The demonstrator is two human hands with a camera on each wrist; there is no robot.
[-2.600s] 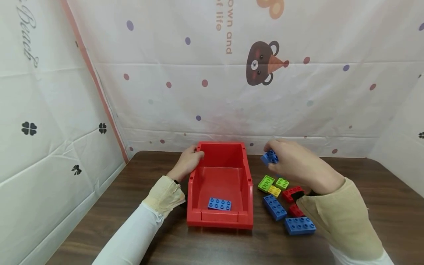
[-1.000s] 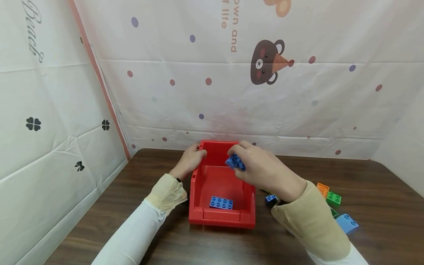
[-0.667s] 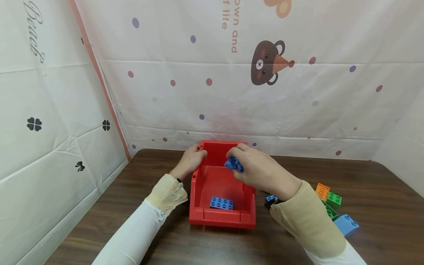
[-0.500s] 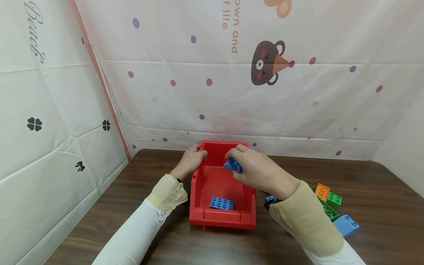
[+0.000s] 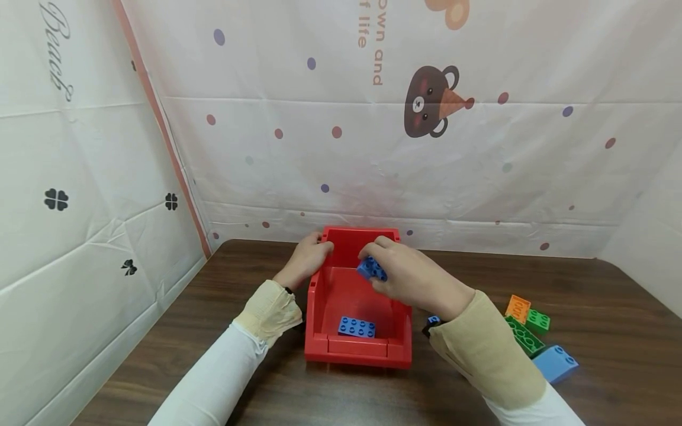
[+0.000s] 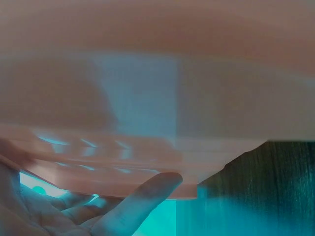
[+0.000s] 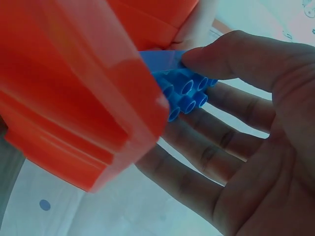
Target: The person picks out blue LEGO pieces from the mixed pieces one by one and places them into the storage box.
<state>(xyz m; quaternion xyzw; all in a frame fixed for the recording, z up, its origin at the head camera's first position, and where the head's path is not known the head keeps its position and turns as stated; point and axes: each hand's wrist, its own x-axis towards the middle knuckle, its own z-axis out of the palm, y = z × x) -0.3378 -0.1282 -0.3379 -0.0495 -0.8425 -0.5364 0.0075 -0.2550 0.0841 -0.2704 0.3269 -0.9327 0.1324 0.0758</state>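
Observation:
A red open-front plastic bin (image 5: 367,354) stands on the dark wooden table, with one blue toy building brick (image 5: 356,326) lying studs up near its front lip. At the rear of the bin's left wall, my left hand (image 5: 305,259) grips the rim, thumb inside. My right hand (image 5: 412,277) pinches another blue brick (image 5: 371,269) over the bin's interior. In the right wrist view the thumb presses one side of that held brick (image 7: 184,93), and its studs face the palm. The bin's wall (image 7: 93,98) hides part of it there.
Right of the bin lie an orange brick (image 5: 518,308), a bright green brick (image 5: 538,320), a dark green brick (image 5: 524,336) and a light blue brick (image 5: 556,363). The right forearm covers other bricks. A printed white curtain (image 5: 266,177) hangs behind the table.
My right hand has carried the blue brick leftward from above the loose bricks to over the bin, and lately drifts slightly left and down. The left hand keeps its grip.

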